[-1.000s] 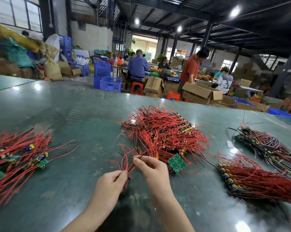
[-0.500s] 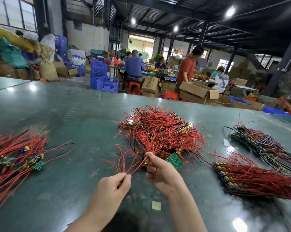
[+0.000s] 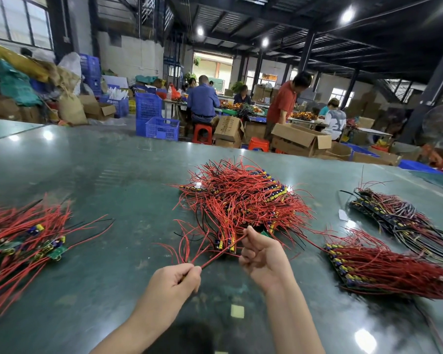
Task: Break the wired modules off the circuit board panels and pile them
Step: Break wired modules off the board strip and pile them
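Wired modules [image 3: 225,245] tangle: your left hand [image 3: 175,281] and right hand [image 3: 262,256] pinch red wires [image 3: 215,259]; tugging could tear solder joints

Beyond the green worktop [image 3: 93,175]: blue crates [image 3: 161,127], open cardboard boxes [image 3: 300,139], red stools [image 3: 202,132], 4 seated or standing workers.

factory assembly hall: workers [image 3: 203,98] at benches, cardboard cartons [image 3: 299,139], blue crates [image 3: 161,127], steel roof beams [image 3: 307,47].
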Available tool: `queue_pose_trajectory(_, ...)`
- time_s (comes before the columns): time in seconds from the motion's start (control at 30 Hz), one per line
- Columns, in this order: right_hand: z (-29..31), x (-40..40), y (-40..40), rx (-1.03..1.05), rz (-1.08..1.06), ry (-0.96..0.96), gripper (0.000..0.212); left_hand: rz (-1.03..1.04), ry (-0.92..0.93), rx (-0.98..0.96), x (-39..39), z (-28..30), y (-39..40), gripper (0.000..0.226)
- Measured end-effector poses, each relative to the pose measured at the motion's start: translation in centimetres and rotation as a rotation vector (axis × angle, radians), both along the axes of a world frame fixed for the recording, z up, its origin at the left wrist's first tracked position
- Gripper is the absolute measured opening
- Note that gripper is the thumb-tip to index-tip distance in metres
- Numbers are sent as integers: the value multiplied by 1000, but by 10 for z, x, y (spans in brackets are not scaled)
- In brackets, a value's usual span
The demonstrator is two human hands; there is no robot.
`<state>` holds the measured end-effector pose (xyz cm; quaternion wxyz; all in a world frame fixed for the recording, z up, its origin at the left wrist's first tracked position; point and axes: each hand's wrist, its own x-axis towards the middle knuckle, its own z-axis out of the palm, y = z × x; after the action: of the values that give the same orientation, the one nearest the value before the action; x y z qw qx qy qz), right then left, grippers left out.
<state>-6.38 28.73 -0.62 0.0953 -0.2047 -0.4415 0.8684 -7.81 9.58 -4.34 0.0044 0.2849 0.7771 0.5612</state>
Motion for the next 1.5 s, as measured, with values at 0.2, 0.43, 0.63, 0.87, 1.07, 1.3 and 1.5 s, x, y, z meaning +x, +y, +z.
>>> queue_pose_trajectory(0.2, -1, -1, 1, -43, -50, -3, 6, -93, -149, -15, -2, 3, -3, 46)
queue_pose_trajectory(0.43, -5, -7, -3, 83, 41, 18, 22, -189, -661, 225, -4, 16, -9, 38)
queue_pose_trajectory(0.63, -16, -11, -25, 474, 60, -32, 10, 47, -730, 502, -46, 28, -48, 12)
queue_pose_trajectory(0.87, -37, -13, -57, 1208, 200, -1, 10, 819, 184, -356, -83, 18, -112, 20)
queue_pose_trajectory(1.07, -42, -12, -58, 1427, 193, -82, 24, 894, 489, -450, -81, 10, -100, 22)
queue_pose_trajectory(1.3, -44, -10, -65, 1435, 275, -36, 20, 142, -262, -380, -42, 2, -36, 41)
queue_pose_trajectory(1.5, -36, -10, -64, 1156, 85, 98, 11, 149, -540, 146, -38, -3, -23, 9)
